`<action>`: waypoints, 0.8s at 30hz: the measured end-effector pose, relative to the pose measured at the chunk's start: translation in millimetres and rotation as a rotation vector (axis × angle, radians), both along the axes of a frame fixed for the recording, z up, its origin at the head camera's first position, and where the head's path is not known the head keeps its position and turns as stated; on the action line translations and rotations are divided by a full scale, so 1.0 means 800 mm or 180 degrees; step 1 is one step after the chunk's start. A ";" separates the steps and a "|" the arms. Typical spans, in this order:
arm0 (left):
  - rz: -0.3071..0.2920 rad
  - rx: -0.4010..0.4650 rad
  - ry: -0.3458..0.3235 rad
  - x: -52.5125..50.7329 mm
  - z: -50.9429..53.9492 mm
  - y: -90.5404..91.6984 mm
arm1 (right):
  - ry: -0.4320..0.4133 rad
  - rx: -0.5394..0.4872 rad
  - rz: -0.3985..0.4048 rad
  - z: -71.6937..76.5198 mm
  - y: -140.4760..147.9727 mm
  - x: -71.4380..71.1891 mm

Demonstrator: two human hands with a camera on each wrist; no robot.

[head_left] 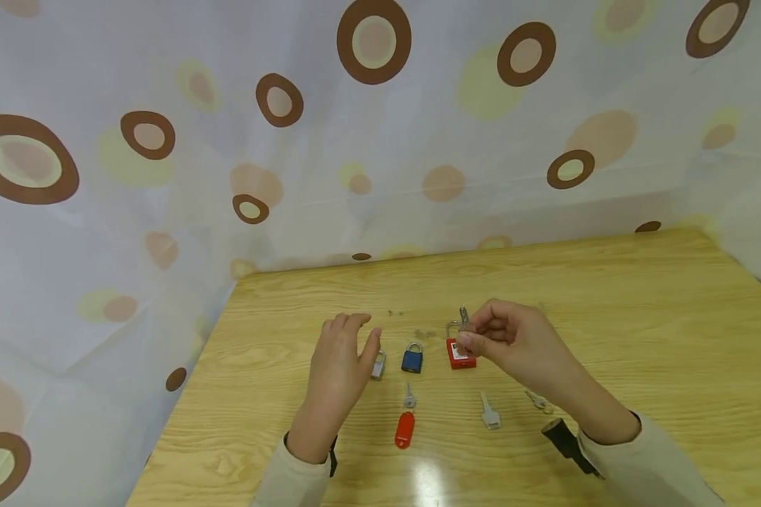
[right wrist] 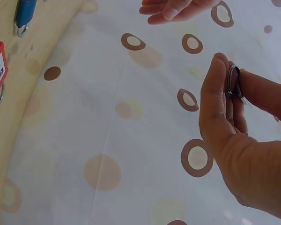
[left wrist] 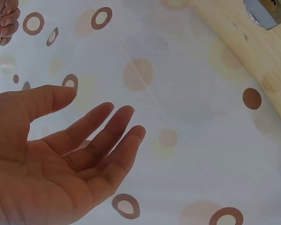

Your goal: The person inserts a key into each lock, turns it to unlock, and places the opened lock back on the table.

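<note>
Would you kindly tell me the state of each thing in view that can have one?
Left grip: relaxed, holding nothing.
Right grip: pinches a metal piece.
Metal piece: held off the table, apparently a key.
Silver padlock: partly hidden; shackle unclear.
Blue padlock: shackle looks closed.
Red padlock: partly hidden; shackle unclear.
Red-tagged key: lies on the table.
Broad-headed key: lies loose.
Key near right wrist: lies unheld.

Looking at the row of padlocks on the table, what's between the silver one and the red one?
The blue padlock is between the silver padlock and the red padlock, apart from both, as the head view shows.
</note>
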State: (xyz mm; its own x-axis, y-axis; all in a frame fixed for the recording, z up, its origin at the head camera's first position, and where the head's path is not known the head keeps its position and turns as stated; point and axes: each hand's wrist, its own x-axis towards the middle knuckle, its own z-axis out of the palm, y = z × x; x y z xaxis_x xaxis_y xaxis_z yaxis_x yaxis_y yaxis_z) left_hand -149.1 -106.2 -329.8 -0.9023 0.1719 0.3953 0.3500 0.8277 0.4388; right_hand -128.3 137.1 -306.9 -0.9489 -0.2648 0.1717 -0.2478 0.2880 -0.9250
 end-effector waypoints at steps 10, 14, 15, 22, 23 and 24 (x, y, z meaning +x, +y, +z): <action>0.0008 0.0185 0.0279 -0.012 -0.006 -0.003 | 0.0060 -0.0115 -0.0208 0.000 -0.004 0.008; 0.0036 0.0152 -0.0006 -0.021 -0.009 -0.008 | 0.0160 -0.0149 -0.0201 -0.001 -0.009 0.013; 0.0031 0.0137 -0.0130 -0.025 -0.011 -0.009 | 0.0165 -0.0127 -0.0226 0.000 -0.009 0.014; 0.0094 -0.0461 -0.1065 -0.054 -0.040 -0.012 | 0.0275 -0.0178 -0.0331 0.006 -0.005 0.018; 0.0127 -0.0555 -0.1173 -0.057 -0.045 -0.011 | 0.0301 -0.0225 -0.0328 0.007 -0.004 0.018; 0.0155 -0.0630 -0.1260 -0.059 -0.049 -0.010 | 0.0330 -0.0278 -0.0319 0.008 -0.003 0.018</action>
State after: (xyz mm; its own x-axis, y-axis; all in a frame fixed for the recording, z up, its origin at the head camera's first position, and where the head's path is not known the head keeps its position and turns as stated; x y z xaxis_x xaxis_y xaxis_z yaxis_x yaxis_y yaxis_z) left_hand -196.3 -113.9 -368.6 -0.9865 0.1629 -0.0185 0.1452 0.9205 0.3627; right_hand -113.8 134.5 -300.8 -0.9458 -0.1497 0.2882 -0.3173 0.2358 -0.9186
